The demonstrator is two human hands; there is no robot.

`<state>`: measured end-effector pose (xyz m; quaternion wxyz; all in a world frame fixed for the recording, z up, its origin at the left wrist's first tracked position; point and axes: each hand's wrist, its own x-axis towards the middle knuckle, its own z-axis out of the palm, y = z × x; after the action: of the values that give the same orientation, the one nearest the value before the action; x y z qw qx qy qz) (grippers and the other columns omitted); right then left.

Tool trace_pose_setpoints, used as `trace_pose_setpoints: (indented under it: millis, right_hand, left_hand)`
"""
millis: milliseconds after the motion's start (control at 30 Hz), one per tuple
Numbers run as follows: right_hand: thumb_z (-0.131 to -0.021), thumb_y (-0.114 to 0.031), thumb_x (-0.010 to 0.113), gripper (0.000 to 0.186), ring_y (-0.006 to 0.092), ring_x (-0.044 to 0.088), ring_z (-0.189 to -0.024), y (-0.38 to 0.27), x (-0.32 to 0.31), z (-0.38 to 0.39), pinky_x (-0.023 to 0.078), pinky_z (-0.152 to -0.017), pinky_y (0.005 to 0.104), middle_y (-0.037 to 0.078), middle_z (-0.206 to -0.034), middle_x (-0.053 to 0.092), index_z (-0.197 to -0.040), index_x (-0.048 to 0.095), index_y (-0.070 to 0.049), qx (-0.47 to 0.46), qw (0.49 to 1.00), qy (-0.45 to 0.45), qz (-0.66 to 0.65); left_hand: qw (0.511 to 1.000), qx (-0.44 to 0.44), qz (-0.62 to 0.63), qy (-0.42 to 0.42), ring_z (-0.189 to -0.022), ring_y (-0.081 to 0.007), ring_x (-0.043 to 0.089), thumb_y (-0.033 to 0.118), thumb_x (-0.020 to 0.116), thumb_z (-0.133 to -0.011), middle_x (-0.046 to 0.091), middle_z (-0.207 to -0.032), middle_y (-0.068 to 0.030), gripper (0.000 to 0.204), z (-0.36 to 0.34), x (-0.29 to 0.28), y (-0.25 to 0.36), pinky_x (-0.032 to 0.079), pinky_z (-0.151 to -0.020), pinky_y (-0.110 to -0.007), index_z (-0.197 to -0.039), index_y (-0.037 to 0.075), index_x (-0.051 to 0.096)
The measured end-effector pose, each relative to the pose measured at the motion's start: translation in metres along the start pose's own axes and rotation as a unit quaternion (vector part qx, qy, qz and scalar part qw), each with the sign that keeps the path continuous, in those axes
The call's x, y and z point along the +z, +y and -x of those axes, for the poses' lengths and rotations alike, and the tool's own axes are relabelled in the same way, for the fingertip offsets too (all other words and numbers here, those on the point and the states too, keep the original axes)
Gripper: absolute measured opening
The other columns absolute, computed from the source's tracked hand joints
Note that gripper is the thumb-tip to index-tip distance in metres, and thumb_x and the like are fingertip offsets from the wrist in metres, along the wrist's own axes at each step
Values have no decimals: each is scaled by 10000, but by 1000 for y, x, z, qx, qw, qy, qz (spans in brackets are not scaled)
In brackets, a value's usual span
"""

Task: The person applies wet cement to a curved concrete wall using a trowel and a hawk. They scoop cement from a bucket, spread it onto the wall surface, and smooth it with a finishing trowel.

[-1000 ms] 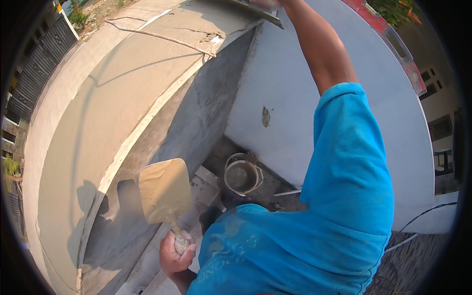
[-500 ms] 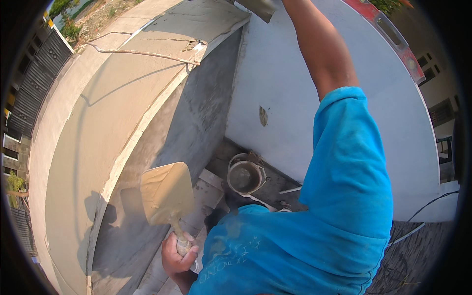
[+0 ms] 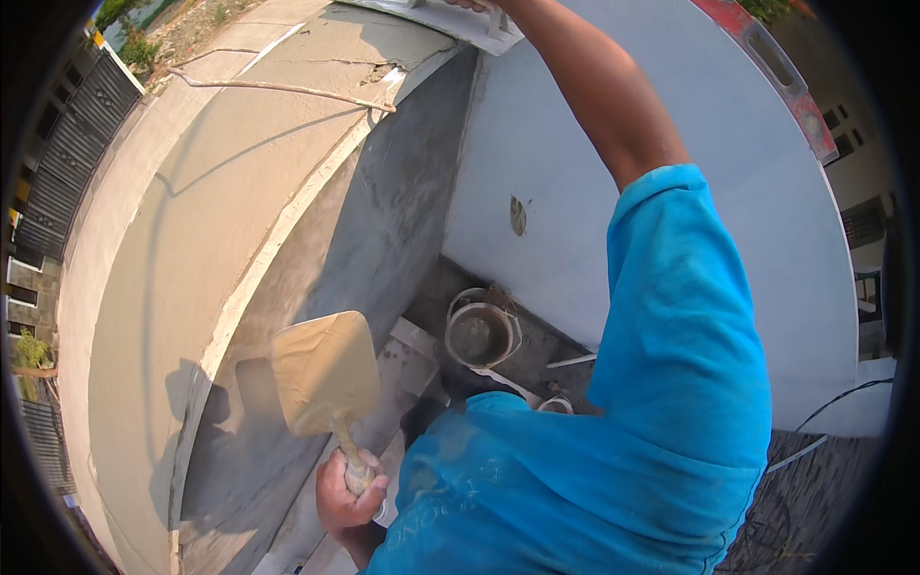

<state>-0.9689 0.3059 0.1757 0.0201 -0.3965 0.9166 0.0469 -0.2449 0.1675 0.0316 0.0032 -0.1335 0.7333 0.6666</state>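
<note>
My left hand (image 3: 350, 491) is closed round the mortar-caked handle of a square-bladed trowel (image 3: 326, 374), whose broad tan blade is held up beside the wall. At the upper edge, my right hand (image 3: 468, 4) shows only in part, its fingers curled at a flat, pale plastering float (image 3: 441, 21). The float lies against the far end of the freshly plastered wall top (image 3: 240, 144), by the corner with the white wall (image 3: 565, 192). Most of the right hand and the float's far side are cut off by the frame.
A thin bent stick (image 3: 287, 89) lies across the wall top near a crack. Below in the corner stands a dirty bucket (image 3: 479, 335). A red spirit level (image 3: 771, 62) rests along the white wall's upper edge. Black cable (image 3: 843, 395) hangs at the right.
My right hand has brought the float down and to the left, from a tilted position in the air to flat on the wall top. The left hand and trowel have hardly moved.
</note>
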Motion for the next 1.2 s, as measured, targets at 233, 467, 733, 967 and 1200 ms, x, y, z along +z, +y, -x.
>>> trace_pose_setpoints:
  millis: [233, 467, 733, 967, 1200]
  right_hand:
    - [-970, -353, 594, 334, 204, 560, -549, -76, -56, 89, 491, -506, 386, 76, -732, 594, -1191, 749, -157, 20, 950, -38, -310]
    - [-974, -319, 580, 319, 135, 481, -529, -40, -72, 207, 399, -450, 297, 21, -753, 554, -1137, 751, -105, 70, 819, 176, -542]
    - [-973, -174, 719, 480, 194, 623, -1153, -191, 96, 348, 495, -973, 338, 159, -1221, 655, -1327, 480, 45, 61, 660, 411, -626]
    - [-1015, -208, 675, 495, 215, 582, -1160, -281, 219, 415, 464, -1013, 361, 161, -1245, 567, -1366, 437, 47, 241, 572, 419, -663]
    - [-973, -591, 616, 649, 298, 560, -1159, -280, 239, 461, 433, -1000, 424, 154, -1217, 552, -1246, 641, -3, 130, 707, 328, -613]
  left_hand:
    - [1000, 17, -6, -4, -537, -122, 570, 171, 772, -816, 613, -703, -76, 381, -2, -5, -11, 463, -522, -252, -1038, -4, 516]
    - [998, 48, -36, -12, -558, -122, 579, 182, 803, -805, 621, -716, -83, 387, -18, 1, 10, 448, -527, -246, -1015, 6, 529]
    - [974, 120, 167, -99, -790, -174, 677, 77, 752, -863, 672, -852, -91, 211, -101, 60, 51, 546, -703, -309, -978, 33, 581]
    - [949, 201, 154, -187, -1354, -286, 453, 214, 695, -985, 436, -1423, -183, 248, -174, 146, 42, 380, -1142, -483, -1109, 54, 551]
    - [977, 118, 3, -180, -1387, -361, 382, 454, 596, -1026, 381, -1458, -232, 507, -173, 202, -3, 360, -1129, -462, -1283, 18, 595]
